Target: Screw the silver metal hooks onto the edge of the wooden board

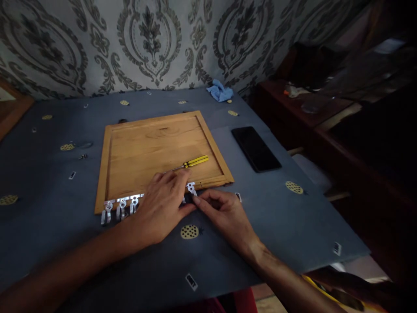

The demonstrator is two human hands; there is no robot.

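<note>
A framed wooden panel (153, 152) lies flat on the table. Along its near edge runs a metal hook rail (122, 202) with several double hooks. My left hand (163, 204) covers the middle of the rail, its fingers bent over the panel's edge and its thumb in front, gripping the rail. At the rail's right end, my right hand (224, 213) pinches a metal hook (191, 188) between thumb and fingertips. Just beyond my left fingers, a screwdriver (196, 161) with a yellow and black handle rests on the panel. My left hand hides part of its shaft.
A black phone (256, 149) lies right of the panel. At the back is a crumpled blue cloth (220, 91). Small metal pieces (82, 156) sit to the left on the patterned tablecloth (260, 243). Dark red furniture (293, 113) stands beyond the table's right edge.
</note>
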